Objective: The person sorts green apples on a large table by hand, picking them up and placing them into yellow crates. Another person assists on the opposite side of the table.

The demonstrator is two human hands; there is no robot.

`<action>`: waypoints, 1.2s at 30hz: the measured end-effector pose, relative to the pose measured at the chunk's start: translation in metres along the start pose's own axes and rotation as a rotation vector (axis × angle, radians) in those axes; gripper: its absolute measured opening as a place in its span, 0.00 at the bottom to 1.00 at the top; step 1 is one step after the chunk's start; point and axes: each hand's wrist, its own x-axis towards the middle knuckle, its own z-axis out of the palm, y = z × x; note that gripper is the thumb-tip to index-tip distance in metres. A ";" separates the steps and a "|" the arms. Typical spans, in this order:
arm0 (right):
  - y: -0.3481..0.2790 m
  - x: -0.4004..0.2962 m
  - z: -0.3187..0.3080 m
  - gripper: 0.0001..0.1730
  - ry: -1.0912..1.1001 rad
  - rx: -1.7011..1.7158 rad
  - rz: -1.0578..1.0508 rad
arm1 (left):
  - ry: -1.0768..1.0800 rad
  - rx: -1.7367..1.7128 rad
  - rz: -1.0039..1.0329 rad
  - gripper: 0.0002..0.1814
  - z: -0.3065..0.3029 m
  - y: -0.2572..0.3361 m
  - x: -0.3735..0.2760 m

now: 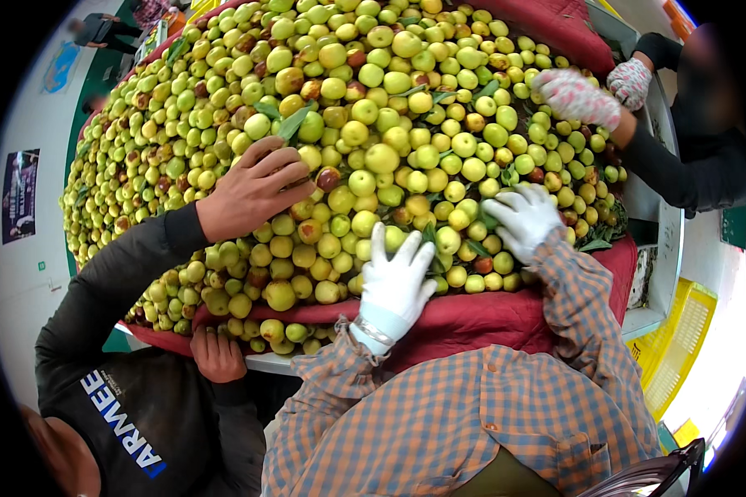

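A large heap of green and brownish jujubes [382,158] with scattered leaves lies before me on a red quilted cloth [472,320]. My left hand [395,282], in a white glove with a bracelet at the wrist, rests palm down at the heap's near edge, fingers spread over the fruit, holding nothing that shows. My right hand [525,220], also white-gloved, lies on the jujubes farther right, beside some green leaves [477,248]. Its fingertips are bent down among the fruit; whether they grip any cannot be told.
At my left a person in a dark top has a bare hand [258,189] on the heap and another on the cloth. A person at the right reaches in with patterned gloves [578,99]. A metal frame [668,217] and yellow crate [677,348] stand at right.
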 end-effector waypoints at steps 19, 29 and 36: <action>-0.010 0.125 0.013 0.24 -0.196 -0.049 0.023 | 0.008 -0.205 0.169 0.27 0.002 -0.005 -0.006; 0.081 0.093 0.032 0.20 -0.069 -0.181 0.087 | -0.009 -0.181 0.104 0.27 0.000 -0.003 -0.012; 0.093 0.064 0.019 0.21 -0.090 -0.172 0.169 | -0.016 -0.242 0.154 0.26 0.004 0.002 -0.009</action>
